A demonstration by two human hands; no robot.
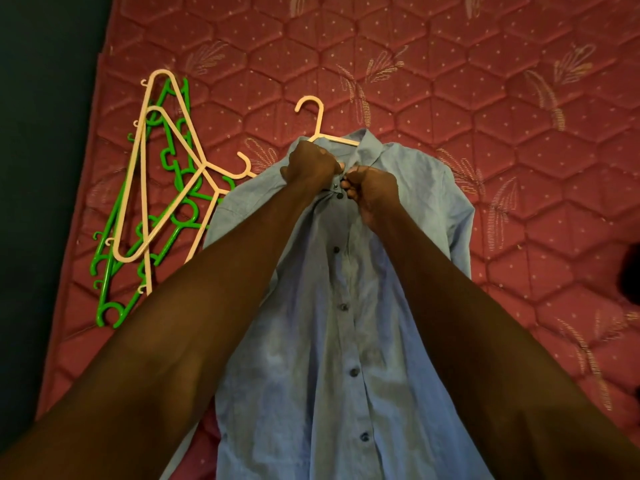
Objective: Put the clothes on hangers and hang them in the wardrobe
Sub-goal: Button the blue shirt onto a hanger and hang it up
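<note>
Red quilted mattress [485, 81] fills the view, serving as a flat bench so the shirt [346, 323] can lie spread while both hands work at its neck. A dark wall or floor runs down the left edge.

The shirt lies front up with its collar pointing away from the person. A cream hanger [313, 121] is already inside it — only the hook and a short length of one arm show above the collar. The left hand [310, 164] grips the cloth on its side of the placket just under the collar, fingers curled round the fabric. The right hand [372, 188] pinches the opposite edge beside the top buttons. I judge that they are drawing the two edges together to fasten a button, which would keep the shirt from sliding off the hanger when lifted.

Just left of the shirt lie the spare hangers [156, 188], cream and green in a loose heap, within easy reach for the next garment.

The shirt is pale blue, a light woven cloth, creased, with dark buttons down the front — those lower down look done up. No wardrobe is in view.
</note>
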